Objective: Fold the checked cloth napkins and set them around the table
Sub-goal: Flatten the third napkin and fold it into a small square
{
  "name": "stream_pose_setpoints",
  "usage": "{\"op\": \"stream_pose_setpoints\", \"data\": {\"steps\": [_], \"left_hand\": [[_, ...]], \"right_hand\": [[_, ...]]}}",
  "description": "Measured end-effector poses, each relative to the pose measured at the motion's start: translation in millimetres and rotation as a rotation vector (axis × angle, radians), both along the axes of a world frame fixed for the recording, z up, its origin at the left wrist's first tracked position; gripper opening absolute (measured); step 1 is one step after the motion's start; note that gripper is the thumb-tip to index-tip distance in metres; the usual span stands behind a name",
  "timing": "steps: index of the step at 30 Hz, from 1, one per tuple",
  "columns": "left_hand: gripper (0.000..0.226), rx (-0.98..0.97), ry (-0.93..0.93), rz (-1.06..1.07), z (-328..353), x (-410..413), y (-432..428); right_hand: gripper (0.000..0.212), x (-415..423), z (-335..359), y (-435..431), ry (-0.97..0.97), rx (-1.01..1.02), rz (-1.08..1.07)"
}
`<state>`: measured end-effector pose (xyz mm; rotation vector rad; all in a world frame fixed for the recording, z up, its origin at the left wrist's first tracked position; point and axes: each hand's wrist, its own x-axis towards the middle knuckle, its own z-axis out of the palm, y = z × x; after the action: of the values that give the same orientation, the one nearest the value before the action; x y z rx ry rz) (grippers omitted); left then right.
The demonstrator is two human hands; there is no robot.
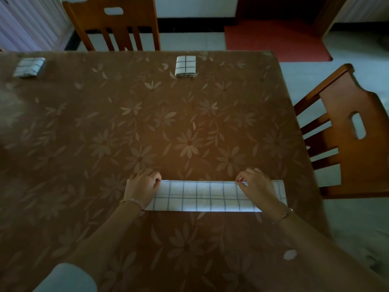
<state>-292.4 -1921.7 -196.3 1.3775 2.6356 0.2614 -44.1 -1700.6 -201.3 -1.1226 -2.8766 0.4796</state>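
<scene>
Dim room: two wooden chairs (117,24), red rug (273,41), pale floor (305,76).

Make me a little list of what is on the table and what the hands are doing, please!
table: covered with a brown flowered cloth
being folded: long checked strip, lying flat near the person
left hand: pinches the strip's far edge at its left end
right hand: pinches the same edge further right
already folded: far-left napkin and far-middle napkin
seats: far chair, right chair
</scene>
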Motion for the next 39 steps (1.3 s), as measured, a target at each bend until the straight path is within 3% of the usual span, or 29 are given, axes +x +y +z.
{"op": "stream_pose_setpoints", "data": {"steps": [9,13,16,19,26,31,35,39], "left_hand": [[0.002,0.015,0.071,0.010,-4,4,1],[0.020,0.056,0.144,0.021,0,23,7],[0.024,0.101,0.160,-0.155,-5,52,12],[0.040,0.059,0.062,-0.265,-13,81,20],[0.053,-0.093,0.023,-0.250,-37,98,19],[0.056,-0.100,0.030,-0.236,-42,102,17],[0.056,-0.067,0.033,-0.227,-43,102,17],[0.058,-0.062,0.028,-0.241,-48,101,16]], "right_hand": [[0.015,0,-1,-2,0.025,0.083,0.001],[0.027,2,-4,-4,0.055,0.117,-0.012],[0.030,2,-6,-5,0.065,0.126,-0.024],[0.029,2,-7,-5,0.076,0.130,-0.025],[0.034,3,-8,-7,0.098,0.170,-0.046],[0.035,-1,0,-29,0.159,0.220,-0.119],[0.033,-18,-6,-74,0.314,0.137,-0.009],[0.048,-31,-18,-100,0.149,0.037,0.066]]}}
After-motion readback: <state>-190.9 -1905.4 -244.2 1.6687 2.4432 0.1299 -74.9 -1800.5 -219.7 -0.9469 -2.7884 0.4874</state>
